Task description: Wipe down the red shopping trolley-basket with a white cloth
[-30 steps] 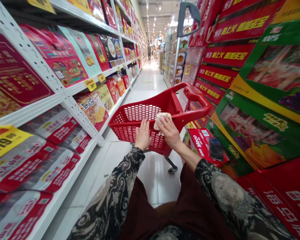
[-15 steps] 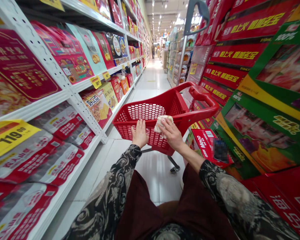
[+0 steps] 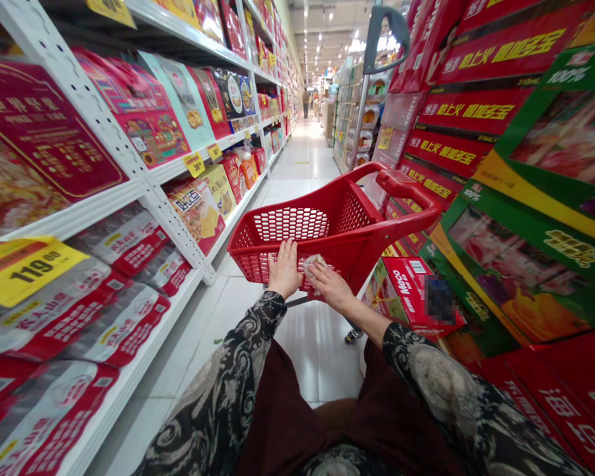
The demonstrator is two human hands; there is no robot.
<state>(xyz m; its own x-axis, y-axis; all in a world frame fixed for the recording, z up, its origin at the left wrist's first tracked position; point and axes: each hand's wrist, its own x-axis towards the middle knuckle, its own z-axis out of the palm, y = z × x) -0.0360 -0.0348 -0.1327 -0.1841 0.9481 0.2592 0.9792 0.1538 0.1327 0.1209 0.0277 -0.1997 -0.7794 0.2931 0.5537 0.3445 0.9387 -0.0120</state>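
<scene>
A red plastic shopping cart stands in front of me, its honeycomb-holed basket to the left and its handle to the right. My left hand rests against the near side of the basket at the rim, fingers stretched out and holding nothing. Beside it, my right hand presses a crumpled whitish cloth against the near basket wall, below the rim. The fingers cover most of the cloth.
White shelves with packaged goods and bottle packs line the left. Stacked red and green cartons rise on the right, with a red box near the cart. A grey handle on a pole stands behind. A distant person is in the aisle.
My right hand has moved down and left with the cloth, from the rim to the basket's side wall. The cart has shifted slightly right in view, my left hand with it.
</scene>
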